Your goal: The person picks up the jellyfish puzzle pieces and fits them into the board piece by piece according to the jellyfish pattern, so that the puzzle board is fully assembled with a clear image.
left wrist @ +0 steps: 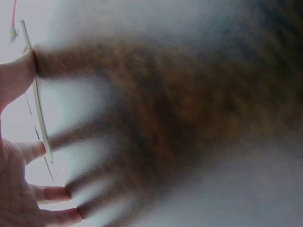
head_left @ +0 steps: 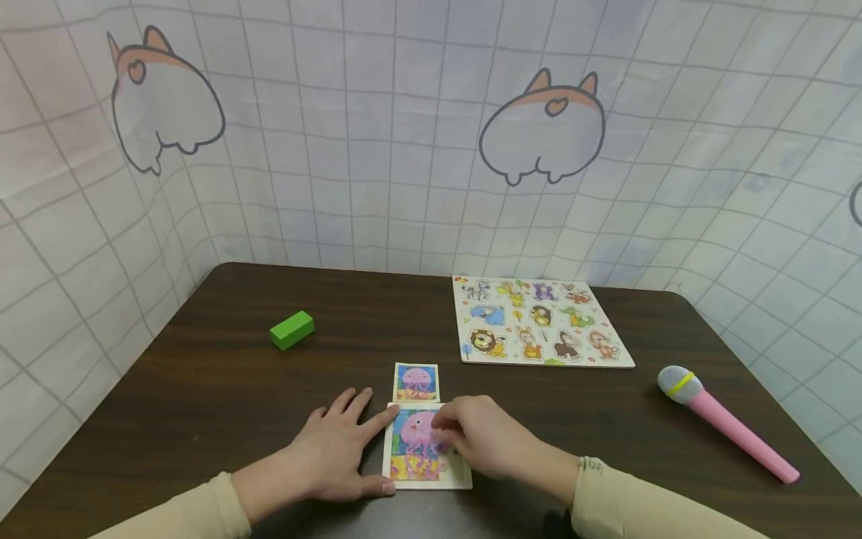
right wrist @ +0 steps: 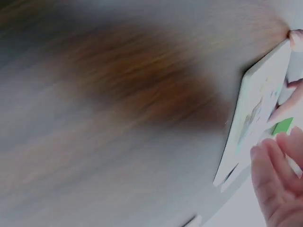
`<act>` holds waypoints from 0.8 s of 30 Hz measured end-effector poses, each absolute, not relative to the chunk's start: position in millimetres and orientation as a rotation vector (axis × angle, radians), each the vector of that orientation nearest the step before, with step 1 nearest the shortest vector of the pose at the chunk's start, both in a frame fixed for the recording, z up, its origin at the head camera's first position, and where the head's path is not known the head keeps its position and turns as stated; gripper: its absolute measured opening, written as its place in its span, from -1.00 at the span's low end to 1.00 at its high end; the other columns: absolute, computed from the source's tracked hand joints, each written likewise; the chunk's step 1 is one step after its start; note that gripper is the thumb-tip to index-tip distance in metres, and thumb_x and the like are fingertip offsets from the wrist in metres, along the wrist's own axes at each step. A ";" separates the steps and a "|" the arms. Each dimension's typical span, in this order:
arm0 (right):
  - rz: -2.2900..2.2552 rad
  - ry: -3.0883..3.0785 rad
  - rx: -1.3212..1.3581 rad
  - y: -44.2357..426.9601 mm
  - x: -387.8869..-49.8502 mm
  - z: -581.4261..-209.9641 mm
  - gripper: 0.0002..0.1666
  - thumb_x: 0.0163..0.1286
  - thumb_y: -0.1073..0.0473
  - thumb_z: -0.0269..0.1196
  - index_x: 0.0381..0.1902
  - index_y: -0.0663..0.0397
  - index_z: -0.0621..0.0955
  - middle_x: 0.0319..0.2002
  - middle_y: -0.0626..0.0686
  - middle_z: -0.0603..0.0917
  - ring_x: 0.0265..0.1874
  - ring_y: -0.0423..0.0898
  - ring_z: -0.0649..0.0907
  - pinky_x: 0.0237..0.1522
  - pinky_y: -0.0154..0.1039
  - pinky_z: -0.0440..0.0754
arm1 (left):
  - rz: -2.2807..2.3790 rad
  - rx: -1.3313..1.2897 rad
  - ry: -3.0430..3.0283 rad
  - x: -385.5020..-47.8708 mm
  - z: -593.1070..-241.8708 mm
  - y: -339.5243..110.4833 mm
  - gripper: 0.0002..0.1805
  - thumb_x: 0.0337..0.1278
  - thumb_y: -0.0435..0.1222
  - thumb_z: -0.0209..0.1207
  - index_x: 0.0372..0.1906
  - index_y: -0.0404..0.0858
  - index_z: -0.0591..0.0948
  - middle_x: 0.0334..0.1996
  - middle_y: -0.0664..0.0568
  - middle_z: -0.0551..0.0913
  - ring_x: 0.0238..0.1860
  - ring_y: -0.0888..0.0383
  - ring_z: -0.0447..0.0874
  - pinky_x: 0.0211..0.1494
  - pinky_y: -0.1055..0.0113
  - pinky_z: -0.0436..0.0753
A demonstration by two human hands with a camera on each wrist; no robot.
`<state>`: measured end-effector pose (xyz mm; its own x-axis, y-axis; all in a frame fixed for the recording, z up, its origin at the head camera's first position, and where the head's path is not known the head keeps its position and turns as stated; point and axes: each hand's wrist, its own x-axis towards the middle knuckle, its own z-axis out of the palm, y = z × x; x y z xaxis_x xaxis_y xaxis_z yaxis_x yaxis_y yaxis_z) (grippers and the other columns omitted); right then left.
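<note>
A small jigsaw puzzle in a white tray [head_left: 459, 481] shows a pink jellyfish on blue and yellow; bare tray shows at its lower right. Above it, touching or nearly so, lies a matching jellyfish picture card [head_left: 416, 382]. My left hand [head_left: 337, 449] is spread palm down, with its index fingertip and thumb at the tray's left edge and its other fingers on the table. Over the puzzle's right side, my right hand [head_left: 481, 438] has curled fingers, their tips close to the jellyfish. Whether they pinch a piece is hidden.
A green block [head_left: 292, 330] lies to the left on the dark wooden table [head_left: 202, 389]. An animal puzzle board [head_left: 542, 322] is at the back right. A pink toy microphone [head_left: 727, 423] lies at the right. Patterned white cloth hangs behind the table.
</note>
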<state>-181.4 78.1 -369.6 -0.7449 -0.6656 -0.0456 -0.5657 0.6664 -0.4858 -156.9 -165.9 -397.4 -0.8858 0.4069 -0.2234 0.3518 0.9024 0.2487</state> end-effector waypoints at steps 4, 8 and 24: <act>-0.273 2.614 -1.277 83.7 -175.5 -369.4 -0.45 0.33 0.49 0.29 0.27 0.16 0.61 0.30 0.08 0.63 0.33 -0.07 0.60 0.26 -0.16 0.61 | 0.281 0.567 2.792 -158.2 -396.1 -165.2 0.08 -0.04 0.47 0.24 0.58 0.11 0.28 0.56 -0.25 0.21 0.54 -0.34 0.17 0.31 -0.41 0.39; -0.021 2.546 -1.359 84.7 -170.5 -372.5 -0.11 0.16 0.53 0.37 0.47 0.14 0.43 0.50 0.08 0.42 0.51 -0.09 0.40 0.41 -0.22 0.46 | 0.283 0.576 2.793 -158.2 -395.0 -164.9 0.07 -0.04 0.46 0.25 0.58 0.09 0.28 0.56 -0.27 0.21 0.54 -0.35 0.17 0.30 -0.43 0.39; -0.125 2.538 -1.294 85.2 -174.5 -370.1 -0.29 0.35 0.49 0.23 0.44 0.07 0.48 0.48 0.03 0.46 0.48 -0.09 0.44 0.41 -0.16 0.46 | 0.274 0.578 2.790 -156.8 -393.1 -164.7 0.07 -0.03 0.46 0.24 0.58 0.09 0.27 0.56 -0.27 0.21 0.54 -0.36 0.17 0.29 -0.42 0.39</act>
<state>-174.5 85.2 -370.1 -0.5549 -0.8035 -0.2155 -0.7784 0.5929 -0.2065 -156.8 -164.7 -393.1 -0.8813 0.4124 -0.2308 0.3597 0.9021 0.2386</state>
